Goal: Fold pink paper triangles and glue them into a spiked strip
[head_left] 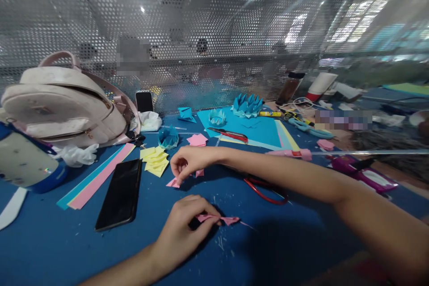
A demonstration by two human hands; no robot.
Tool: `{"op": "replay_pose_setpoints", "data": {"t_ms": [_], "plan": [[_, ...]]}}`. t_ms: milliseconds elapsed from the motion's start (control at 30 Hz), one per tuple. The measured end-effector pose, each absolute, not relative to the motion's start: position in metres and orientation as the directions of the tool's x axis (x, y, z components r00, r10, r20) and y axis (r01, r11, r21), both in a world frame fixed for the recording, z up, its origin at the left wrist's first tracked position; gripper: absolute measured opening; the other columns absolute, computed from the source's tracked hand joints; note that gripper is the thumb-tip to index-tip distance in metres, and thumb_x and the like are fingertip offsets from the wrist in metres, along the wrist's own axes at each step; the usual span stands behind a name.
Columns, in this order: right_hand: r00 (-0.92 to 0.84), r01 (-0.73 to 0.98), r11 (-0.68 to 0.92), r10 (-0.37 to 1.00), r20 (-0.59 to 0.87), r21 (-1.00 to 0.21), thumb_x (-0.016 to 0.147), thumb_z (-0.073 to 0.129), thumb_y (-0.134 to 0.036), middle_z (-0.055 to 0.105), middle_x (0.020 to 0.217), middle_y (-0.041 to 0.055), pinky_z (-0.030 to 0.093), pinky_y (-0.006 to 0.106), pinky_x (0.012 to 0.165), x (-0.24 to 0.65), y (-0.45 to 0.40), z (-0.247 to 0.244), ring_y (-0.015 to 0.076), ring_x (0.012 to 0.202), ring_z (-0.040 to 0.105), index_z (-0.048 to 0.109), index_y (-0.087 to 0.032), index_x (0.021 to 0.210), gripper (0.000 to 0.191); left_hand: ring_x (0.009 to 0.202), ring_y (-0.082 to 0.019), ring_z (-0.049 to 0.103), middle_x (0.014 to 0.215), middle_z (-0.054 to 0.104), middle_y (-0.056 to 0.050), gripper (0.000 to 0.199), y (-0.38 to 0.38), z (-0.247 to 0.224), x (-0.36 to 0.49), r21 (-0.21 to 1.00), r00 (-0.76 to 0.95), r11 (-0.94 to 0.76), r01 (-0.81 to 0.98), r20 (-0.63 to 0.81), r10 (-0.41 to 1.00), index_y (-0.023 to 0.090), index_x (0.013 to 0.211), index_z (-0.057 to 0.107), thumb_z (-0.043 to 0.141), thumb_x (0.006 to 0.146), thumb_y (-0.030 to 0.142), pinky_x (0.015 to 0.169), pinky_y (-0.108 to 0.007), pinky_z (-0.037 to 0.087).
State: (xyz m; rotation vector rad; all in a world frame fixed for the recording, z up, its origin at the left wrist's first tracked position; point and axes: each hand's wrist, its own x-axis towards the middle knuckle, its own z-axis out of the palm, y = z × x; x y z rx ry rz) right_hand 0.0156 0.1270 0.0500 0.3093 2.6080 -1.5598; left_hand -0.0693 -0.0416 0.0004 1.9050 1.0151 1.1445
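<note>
My left hand (187,228) pinches a folded pink paper piece (230,220) over the blue table, thumb and fingers closed on it. Just beyond, my right hand (191,163) reaches across from the right, its fingertips closed on a small pink paper piece (173,182). More folded pink paper (197,140) lies behind the right hand, partly hidden by it. A pile of folded yellow papers (155,161) rests to its left. Behind are a blue paper ring (168,137), a lighter blue ring (217,118) and a larger spiky blue ring (248,105).
A black phone (119,194) and paper strips (97,176) lie at left, near a backpack (63,107). A red cutter (229,135) sits on blue sheets (264,132). Red-handled scissors (264,191) lie beneath the right forearm. A perforated metal screen (187,22) stands behind.
</note>
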Motion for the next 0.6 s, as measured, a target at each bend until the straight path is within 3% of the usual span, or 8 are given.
{"op": "replay_pose_setpoints", "data": {"t_ms": [133, 433, 600], "plan": [[-0.972, 0.202, 0.414, 0.195, -0.13, -0.888, 0.077, 0.075, -0.021, 0.069, 0.074, 0.0001, 0.047, 0.019, 0.058, 0.025, 0.125, 0.054, 0.0097, 0.063, 0.061, 0.064, -0.013, 0.094, 0.022, 0.072, -0.014, 0.066, 0.078, 0.075, -0.001, 0.014, -0.042, 0.0, -0.069, 0.857, 0.295, -0.434, 0.277, 0.354, 0.887, 0.02, 0.084, 0.073, 0.062, 0.09, 0.016, 0.068, -0.022, 0.045], [-0.903, 0.192, 0.402, 0.43, 0.0, -0.895, 0.077, 0.074, -0.023, 0.07, 0.081, 0.0035, 0.049, 0.023, 0.067, 0.068, 0.114, 0.067, 0.0127, 0.075, 0.064, 0.069, -0.012, 0.086, 0.015, 0.07, -0.014, 0.069, 0.076, 0.075, 0.0, 0.016, -0.039, 0.002, -0.07, 0.918, 0.234, -0.298, 0.262, 0.239, 0.942, 0.02, 0.08, 0.072, 0.061, 0.091, 0.02, 0.068, -0.02, 0.048], [-0.87, 0.209, 0.394, 0.493, 0.013, -0.895, 0.083, 0.064, -0.015, 0.069, 0.09, 0.0044, 0.051, 0.027, 0.075, 0.102, 0.1, 0.075, 0.0127, 0.08, 0.064, 0.067, -0.013, 0.086, 0.005, 0.07, -0.016, 0.068, 0.076, 0.075, -0.002, 0.019, -0.038, 0.004, -0.069, 0.929, 0.194, -0.24, 0.282, 0.19, 0.962, 0.019, 0.079, 0.071, 0.06, 0.091, 0.026, 0.069, -0.023, 0.05]]}}
